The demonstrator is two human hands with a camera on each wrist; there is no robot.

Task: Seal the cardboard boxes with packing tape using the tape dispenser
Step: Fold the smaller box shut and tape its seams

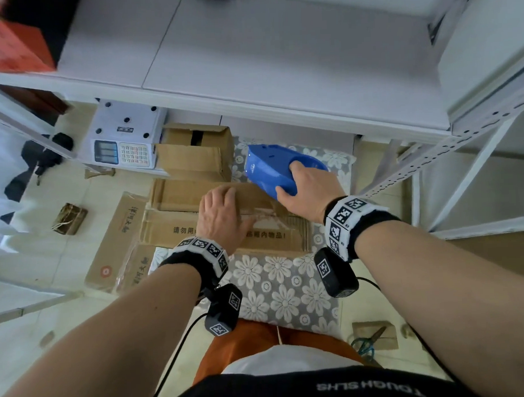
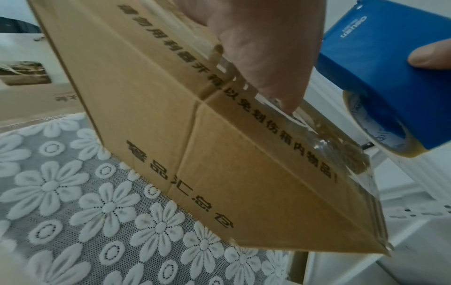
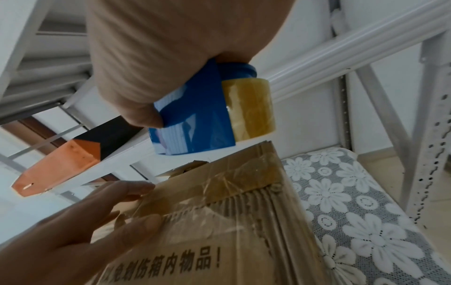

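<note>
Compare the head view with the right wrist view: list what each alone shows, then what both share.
Only the head view shows the white electronic scale, the blue-handled scissors on the floor and both wristbands.

Only the right wrist view shows the yellowish roll of clear packing tape at the dispenser's end.

Both show the right hand gripping the blue plastic tape dispenser, the left hand flat on the printed brown cardboard box, and the floral lace cloth.

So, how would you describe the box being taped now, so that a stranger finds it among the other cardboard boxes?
Look below the white shelf, at the floral lace cloth on the floor. The box lies nearest the person, under the flat left hand. Unlike its neighbours, it has a row of black printed characters, and the right hand holds the blue tape dispenser at its edge.
</note>
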